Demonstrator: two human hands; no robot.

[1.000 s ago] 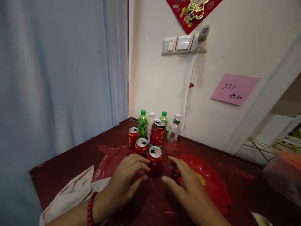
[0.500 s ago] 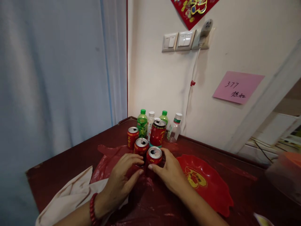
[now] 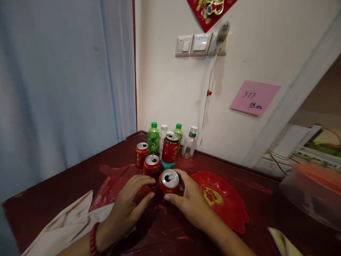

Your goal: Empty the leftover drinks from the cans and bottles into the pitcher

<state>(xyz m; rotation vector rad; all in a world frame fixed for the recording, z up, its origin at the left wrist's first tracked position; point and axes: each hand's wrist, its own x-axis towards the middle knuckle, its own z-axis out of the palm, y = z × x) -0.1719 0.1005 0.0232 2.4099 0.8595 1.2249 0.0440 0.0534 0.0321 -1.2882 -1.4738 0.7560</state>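
Observation:
My right hand point(image 3: 190, 199) is curled round a red drinks can point(image 3: 166, 187), thumb at the front and fingers at its far right side. The can's silver top with its opened mouth tips a little toward me. On the can's left, my left hand point(image 3: 130, 201) is half curled with thumb and fingers apart, holding nothing; a red bead bracelet circles its wrist. Just behind stand two more red cans, one close point(image 3: 151, 166) and one farther left point(image 3: 142, 155). A larger red can with a black rim point(image 3: 171, 149) rests on a teal-coloured thing.
Green-capped bottles point(image 3: 153, 138) and a clear white-capped bottle point(image 3: 189, 144) stand by the wall. A red scalloped tray point(image 3: 231, 206) lies right of my hand. Pale cloth point(image 3: 71, 217) and red plastic film point(image 3: 114, 181) cover the left side. A lidded container point(image 3: 309, 199) is far right.
The view has swung slightly to the right. The can in my right hand has come a little toward me and tilted, showing more of its top. My left hand remains beside it.

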